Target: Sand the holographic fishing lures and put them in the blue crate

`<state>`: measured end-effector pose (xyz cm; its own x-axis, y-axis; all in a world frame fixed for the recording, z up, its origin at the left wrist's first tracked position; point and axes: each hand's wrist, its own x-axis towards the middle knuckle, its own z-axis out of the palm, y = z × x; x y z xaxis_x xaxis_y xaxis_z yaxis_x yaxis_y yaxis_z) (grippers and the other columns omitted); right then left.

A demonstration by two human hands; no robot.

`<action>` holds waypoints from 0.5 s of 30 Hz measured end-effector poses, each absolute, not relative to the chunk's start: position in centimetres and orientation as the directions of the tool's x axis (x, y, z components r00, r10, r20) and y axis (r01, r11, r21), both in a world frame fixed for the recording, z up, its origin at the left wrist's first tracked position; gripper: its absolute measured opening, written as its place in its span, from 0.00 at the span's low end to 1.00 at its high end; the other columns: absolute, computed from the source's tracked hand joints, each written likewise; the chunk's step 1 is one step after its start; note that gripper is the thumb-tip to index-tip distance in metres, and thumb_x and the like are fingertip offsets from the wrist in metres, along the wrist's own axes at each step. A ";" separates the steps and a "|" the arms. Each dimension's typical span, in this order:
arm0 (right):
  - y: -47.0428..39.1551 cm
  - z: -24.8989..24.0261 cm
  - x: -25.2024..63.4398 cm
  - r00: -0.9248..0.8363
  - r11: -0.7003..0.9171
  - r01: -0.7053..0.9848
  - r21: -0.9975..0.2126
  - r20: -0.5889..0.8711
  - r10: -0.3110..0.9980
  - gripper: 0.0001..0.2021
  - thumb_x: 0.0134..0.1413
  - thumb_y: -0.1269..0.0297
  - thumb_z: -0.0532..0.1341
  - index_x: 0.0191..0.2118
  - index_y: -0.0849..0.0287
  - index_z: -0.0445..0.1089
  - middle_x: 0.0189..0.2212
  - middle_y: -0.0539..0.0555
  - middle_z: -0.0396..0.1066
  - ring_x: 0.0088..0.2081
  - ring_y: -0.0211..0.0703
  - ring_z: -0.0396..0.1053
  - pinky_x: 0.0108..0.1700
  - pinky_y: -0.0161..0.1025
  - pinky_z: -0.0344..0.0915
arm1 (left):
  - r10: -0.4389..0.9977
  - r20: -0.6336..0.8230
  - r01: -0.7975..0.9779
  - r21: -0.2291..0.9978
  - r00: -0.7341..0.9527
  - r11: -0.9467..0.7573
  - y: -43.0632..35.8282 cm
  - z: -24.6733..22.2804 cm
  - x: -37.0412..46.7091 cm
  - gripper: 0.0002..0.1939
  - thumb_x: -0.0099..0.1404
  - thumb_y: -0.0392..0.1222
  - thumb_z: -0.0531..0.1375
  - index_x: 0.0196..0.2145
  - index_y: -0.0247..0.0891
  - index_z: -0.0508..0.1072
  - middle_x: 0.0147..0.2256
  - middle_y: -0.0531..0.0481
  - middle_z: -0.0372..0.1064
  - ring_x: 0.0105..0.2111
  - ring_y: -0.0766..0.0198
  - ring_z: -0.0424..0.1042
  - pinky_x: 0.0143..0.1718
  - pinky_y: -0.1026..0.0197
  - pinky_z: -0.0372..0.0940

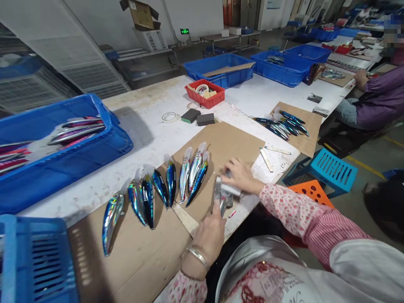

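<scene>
My left hand (210, 237), a bracelet at its wrist, closes on a slim silvery piece (217, 191) that points away from me over the cardboard's right edge. My right hand (238, 173) is bent around a pale grey, bar-like piece (232, 189) just right of it, against or very near the silvery piece. Blur and fingers hide the exact kind of both. A small grey pad (229, 200) lies beneath them. Several shiny blue and silver fishing lures with clear lips, one a blue lure (171, 176), lie in a row left of my hands on the cardboard (221, 139).
A blue bin (63, 164) of lures stands left, a blue basket (38, 256) nearer. Beyond are two dark sanding blocks (205, 119), a tape roll (169, 117) and a red tray (214, 100). Craft knives (266, 160) lie right. Another person (385, 97) sits farther right.
</scene>
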<state>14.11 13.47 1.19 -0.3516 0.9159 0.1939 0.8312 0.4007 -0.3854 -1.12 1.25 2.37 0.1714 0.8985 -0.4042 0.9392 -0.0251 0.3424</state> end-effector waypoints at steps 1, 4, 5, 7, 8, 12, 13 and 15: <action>13.7 1.2 14.3 -0.323 0.377 0.845 -0.379 0.201 0.925 0.10 0.55 0.55 0.62 0.36 0.56 0.68 0.40 0.54 0.65 0.44 0.48 0.61 0.44 0.42 0.59 | 0.903 -0.395 0.937 0.349 0.169 -0.023 1.2 2.4 -1.1 0.31 0.66 0.37 0.49 0.65 0.29 0.48 0.47 0.31 0.72 0.43 0.46 0.75 0.39 0.53 0.66; 13.5 1.1 14.3 -0.335 0.410 0.835 -0.366 0.253 0.908 0.10 0.54 0.55 0.62 0.36 0.56 0.68 0.41 0.55 0.65 0.45 0.49 0.60 0.45 0.43 0.59 | 0.897 -0.398 0.916 0.402 0.191 -0.017 1.3 2.3 -1.4 0.30 0.65 0.36 0.49 0.64 0.27 0.50 0.44 0.31 0.74 0.44 0.47 0.75 0.41 0.52 0.66; 13.3 1.0 14.3 -0.361 0.441 0.816 -0.374 0.264 0.894 0.10 0.54 0.55 0.62 0.37 0.56 0.68 0.42 0.55 0.65 0.45 0.49 0.60 0.46 0.43 0.59 | 0.893 -0.402 0.905 0.426 0.202 -0.013 1.4 2.2 -1.6 0.30 0.65 0.36 0.49 0.63 0.27 0.50 0.44 0.32 0.74 0.44 0.48 0.75 0.42 0.52 0.66; 13.0 0.8 14.2 -0.392 0.471 0.787 -0.399 0.267 0.880 0.10 0.54 0.56 0.62 0.37 0.56 0.68 0.41 0.54 0.65 0.44 0.47 0.60 0.46 0.42 0.59 | 0.894 -0.383 0.873 0.488 0.231 -0.016 1.5 2.0 -2.1 0.30 0.65 0.38 0.49 0.63 0.26 0.51 0.44 0.32 0.74 0.46 0.48 0.74 0.44 0.51 0.66; 13.1 0.7 14.3 -0.376 0.456 0.793 -0.404 0.264 0.888 0.09 0.55 0.57 0.62 0.37 0.56 0.68 0.41 0.54 0.65 0.44 0.47 0.61 0.46 0.42 0.60 | 0.900 -0.358 0.851 0.525 0.247 -0.024 1.6 1.8 -2.4 0.30 0.65 0.39 0.48 0.63 0.27 0.52 0.45 0.32 0.73 0.48 0.48 0.73 0.45 0.51 0.66; 14.1 0.7 14.3 -0.283 0.384 0.848 -0.365 0.303 0.910 0.08 0.54 0.58 0.61 0.35 0.57 0.68 0.40 0.56 0.65 0.44 0.49 0.61 0.45 0.43 0.60 | 0.912 -0.302 0.768 0.640 0.279 -0.023 1.9 1.5 -2.8 0.30 0.65 0.40 0.48 0.63 0.29 0.50 0.50 0.33 0.69 0.52 0.49 0.70 0.50 0.50 0.64; 13.9 0.6 14.3 -0.300 0.409 0.834 -0.370 0.318 0.899 0.09 0.54 0.58 0.62 0.35 0.57 0.68 0.41 0.56 0.65 0.44 0.50 0.61 0.45 0.43 0.60 | 0.910 -0.311 0.755 0.655 0.275 -0.004 1.8 1.5 -2.7 0.31 0.65 0.40 0.48 0.63 0.28 0.50 0.51 0.31 0.69 0.52 0.48 0.69 0.50 0.49 0.63; 13.1 0.4 14.4 -0.398 0.506 0.752 -0.422 0.320 0.859 0.09 0.52 0.57 0.62 0.36 0.57 0.68 0.41 0.56 0.66 0.43 0.49 0.62 0.44 0.42 0.61 | 0.909 -0.330 0.737 0.675 0.255 0.038 1.3 1.8 -2.4 0.31 0.65 0.40 0.47 0.63 0.24 0.50 0.50 0.26 0.68 0.51 0.44 0.69 0.49 0.46 0.63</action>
<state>14.44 13.07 0.41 -0.3984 0.8595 0.3203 0.7523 0.5060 -0.4220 -2.36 1.28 1.75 0.2554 0.9089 -0.3296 0.7371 0.0376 0.6747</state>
